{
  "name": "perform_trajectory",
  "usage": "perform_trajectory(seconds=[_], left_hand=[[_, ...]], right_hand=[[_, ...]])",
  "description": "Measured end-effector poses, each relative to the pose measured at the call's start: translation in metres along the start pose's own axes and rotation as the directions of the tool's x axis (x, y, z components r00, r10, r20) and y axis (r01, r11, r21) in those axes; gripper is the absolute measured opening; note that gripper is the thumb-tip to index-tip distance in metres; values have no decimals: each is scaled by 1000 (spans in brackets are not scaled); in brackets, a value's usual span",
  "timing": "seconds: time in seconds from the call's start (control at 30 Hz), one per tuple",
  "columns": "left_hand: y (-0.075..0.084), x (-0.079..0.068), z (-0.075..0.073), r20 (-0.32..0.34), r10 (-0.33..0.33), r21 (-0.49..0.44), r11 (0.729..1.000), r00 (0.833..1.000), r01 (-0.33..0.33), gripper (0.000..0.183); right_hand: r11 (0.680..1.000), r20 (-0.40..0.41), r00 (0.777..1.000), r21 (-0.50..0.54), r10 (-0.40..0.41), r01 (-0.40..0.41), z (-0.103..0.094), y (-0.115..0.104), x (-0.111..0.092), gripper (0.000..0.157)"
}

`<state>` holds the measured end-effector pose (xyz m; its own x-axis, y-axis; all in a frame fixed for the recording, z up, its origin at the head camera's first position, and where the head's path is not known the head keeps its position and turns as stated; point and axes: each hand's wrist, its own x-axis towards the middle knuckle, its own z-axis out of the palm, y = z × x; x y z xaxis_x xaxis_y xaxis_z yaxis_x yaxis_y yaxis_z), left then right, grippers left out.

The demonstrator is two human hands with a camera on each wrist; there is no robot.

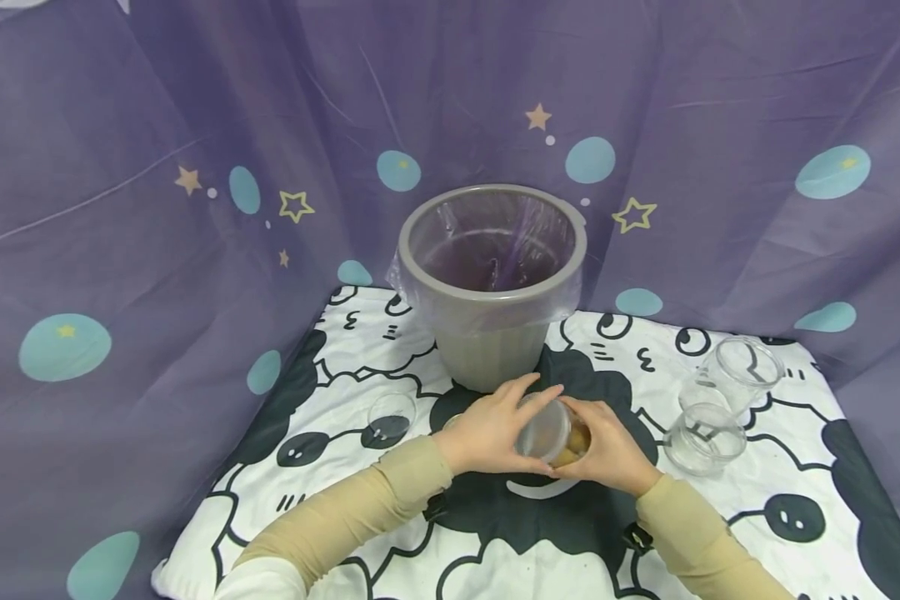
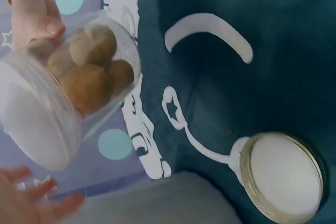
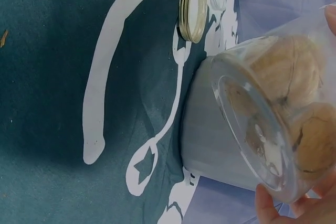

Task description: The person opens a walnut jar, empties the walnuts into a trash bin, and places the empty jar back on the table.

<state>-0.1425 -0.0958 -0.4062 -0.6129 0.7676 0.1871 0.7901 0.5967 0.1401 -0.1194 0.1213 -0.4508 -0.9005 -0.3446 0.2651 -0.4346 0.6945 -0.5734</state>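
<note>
In the head view a clear jar (image 1: 576, 443) of brown rounded pieces is tilted in front of the bin. My right hand (image 1: 611, 446) grips its side. A whitish translucent round cover (image 2: 39, 121) is at the end facing my left hand (image 1: 495, 429), whose fingers spread around it in the head view. In the left wrist view these fingers (image 2: 50, 200) look straight and apart from it. Cracks show on the pieces (image 3: 315, 137) in the right wrist view, through the jar wall. A gold-rimmed lid (image 2: 286, 177) lies white side up on the cloth, mostly behind my left hand in the head view.
Just beyond my hands stands a grey bin (image 1: 491, 333) with a clear plastic liner. Two clear containers, one nearer (image 1: 705, 440) and one farther (image 1: 746, 375), are on the right. A clear round piece (image 1: 392, 414) lies left. A purple curtain (image 1: 195, 275) surrounds the patterned cloth.
</note>
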Motion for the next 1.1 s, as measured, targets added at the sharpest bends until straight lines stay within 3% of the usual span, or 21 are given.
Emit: perform_trajectory(seconds=[0.1, 0.27, 0.37, 0.47, 0.63, 0.97, 1.1], left_hand=[[-7, -3, 0, 63, 133, -23, 991, 989, -132, 99], [-16, -7, 0, 144, 305, 30, 949, 941, -312, 91], [-18, -6, -1, 132, 348, 34, 934, 928, -355, 84], [-18, -3, -2, 73, 381, 16, 923, 922, -384, 75], [-17, 1, -4, 32, 386, -27, 922, 922, -385, 69], [-15, 0, -4, 30, 266, -67, 962, 964, -263, 72], [-14, -2, -2, 32, 245, -74, 967, 969, -242, 72]], right_hand=[[1000, 8, 1000, -2, 1, -1, 0, -1, -1, 97], [999, 36, 999, 18, 26, -27, 1, -4, -2, 99], [999, 47, 999, 27, 26, -28, 1, -5, -3, 99], [999, 41, 999, 29, 21, -22, 0, -5, -2, 97], [999, 55, 998, 35, 33, -35, -2, -3, -1, 94], [1000, 46, 999, -8, 17, -17, 0, -4, -2, 96], [1000, 40, 999, -12, 14, -13, 1, -3, -4, 95]])
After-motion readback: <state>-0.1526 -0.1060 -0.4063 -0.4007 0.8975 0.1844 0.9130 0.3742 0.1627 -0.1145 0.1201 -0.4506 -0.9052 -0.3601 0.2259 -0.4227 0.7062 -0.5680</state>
